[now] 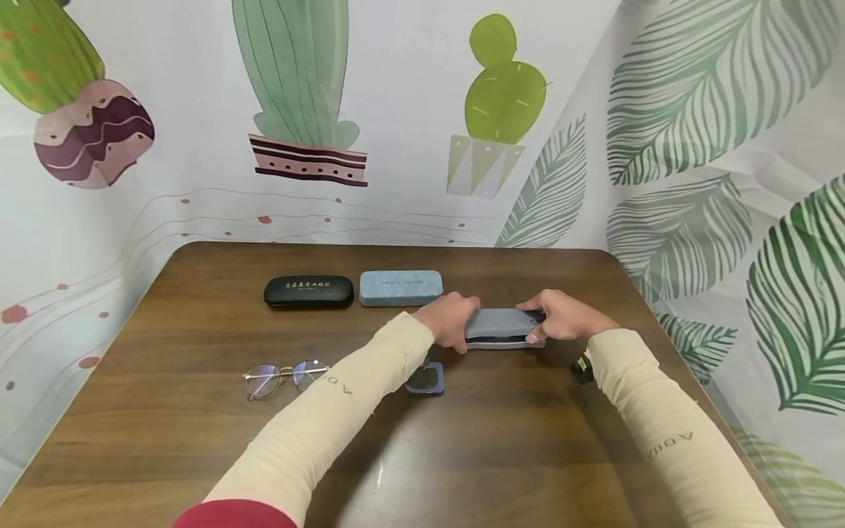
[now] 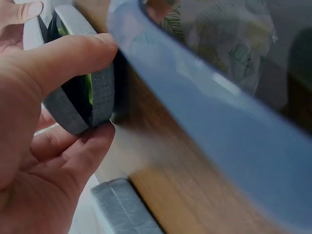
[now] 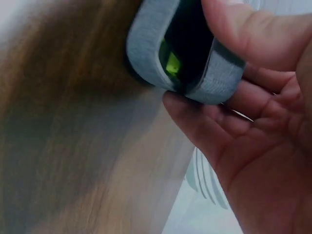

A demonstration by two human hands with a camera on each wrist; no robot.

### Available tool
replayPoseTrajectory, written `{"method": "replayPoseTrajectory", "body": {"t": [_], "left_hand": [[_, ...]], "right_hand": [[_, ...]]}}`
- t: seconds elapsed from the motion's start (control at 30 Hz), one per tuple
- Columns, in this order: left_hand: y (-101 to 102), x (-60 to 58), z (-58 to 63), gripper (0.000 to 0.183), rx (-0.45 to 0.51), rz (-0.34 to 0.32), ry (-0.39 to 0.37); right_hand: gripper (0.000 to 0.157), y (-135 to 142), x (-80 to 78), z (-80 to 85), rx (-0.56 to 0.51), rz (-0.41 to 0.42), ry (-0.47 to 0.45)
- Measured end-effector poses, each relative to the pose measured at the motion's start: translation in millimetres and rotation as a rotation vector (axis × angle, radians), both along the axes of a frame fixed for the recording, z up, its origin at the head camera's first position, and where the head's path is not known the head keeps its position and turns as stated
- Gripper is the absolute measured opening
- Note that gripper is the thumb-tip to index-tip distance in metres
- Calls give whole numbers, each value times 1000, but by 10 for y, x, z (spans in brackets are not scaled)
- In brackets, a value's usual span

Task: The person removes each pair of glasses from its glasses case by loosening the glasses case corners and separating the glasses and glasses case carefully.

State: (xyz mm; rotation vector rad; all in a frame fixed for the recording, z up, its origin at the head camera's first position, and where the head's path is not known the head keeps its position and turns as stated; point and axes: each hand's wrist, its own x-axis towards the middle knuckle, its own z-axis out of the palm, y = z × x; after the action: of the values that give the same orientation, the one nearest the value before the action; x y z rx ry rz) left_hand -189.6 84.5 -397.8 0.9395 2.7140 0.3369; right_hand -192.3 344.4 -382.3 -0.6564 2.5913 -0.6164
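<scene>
A grey glasses case (image 1: 503,321) lies toward the right of the table, its lid a little raised along the near side. My left hand (image 1: 450,320) grips its left end, thumb on the near edge and fingers behind. At the other end my right hand (image 1: 566,317) holds the case the same way. Through the gap in the right wrist view, a dark inside shows with something yellow-green (image 3: 172,64) in it; its kind cannot be told. Just below my left wrist lie blue-rimmed dark-lensed glasses (image 1: 436,390), partly hidden by the sleeve.
A black glasses case (image 1: 309,292) and a light blue glasses case (image 1: 401,287) stand closed toward the back. Thin-framed glasses (image 1: 280,378) lie at left, one side touching the left sleeve's outline. A small black thing (image 1: 582,369) shows beside my right wrist. A printed cloth hangs behind the table.
</scene>
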Motion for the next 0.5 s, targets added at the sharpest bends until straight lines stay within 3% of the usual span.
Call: {"method": "replayPoseTrajectory", "body": {"t": [0.23, 0.5], "left_hand": [[-11, -26, 39, 81, 33, 58, -75], [0, -87, -4, 103, -5, 78, -119]], "right_hand": [[60, 65, -41, 68, -73, -23, -111], [43, 174, -34, 18, -116, -106, -59]]}}
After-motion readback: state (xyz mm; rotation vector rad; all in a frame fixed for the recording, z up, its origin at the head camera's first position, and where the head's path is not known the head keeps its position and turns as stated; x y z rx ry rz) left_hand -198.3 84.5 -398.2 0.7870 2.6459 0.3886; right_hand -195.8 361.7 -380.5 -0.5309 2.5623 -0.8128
